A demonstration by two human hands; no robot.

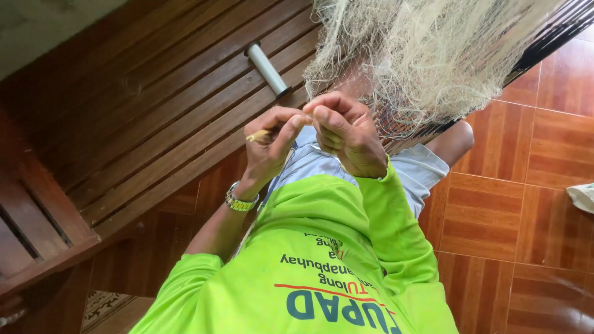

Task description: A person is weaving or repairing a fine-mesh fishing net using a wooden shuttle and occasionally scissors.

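My left hand [269,145], with a metal watch on its wrist, is closed around a thin yellowish netting needle [258,136] whose tip pokes out to the left. My right hand [346,133], in a bright green sleeve, pinches strands of an off-white fishing net [427,55]. The fingertips of both hands meet at the net's lower edge. The net hangs in a tangled bunch from the upper right, and it hides what is behind it. Below the hands are my green shirt and my lap in light grey-blue shorts [408,167].
A dark slatted wooden bench [154,111] fills the left and top. A white cylinder [267,68] lies on its slats. Red-brown floor tiles [501,216] lie to the right, with a pale cloth [583,196] at the right edge and a patterned mat [102,306] at the lower left.
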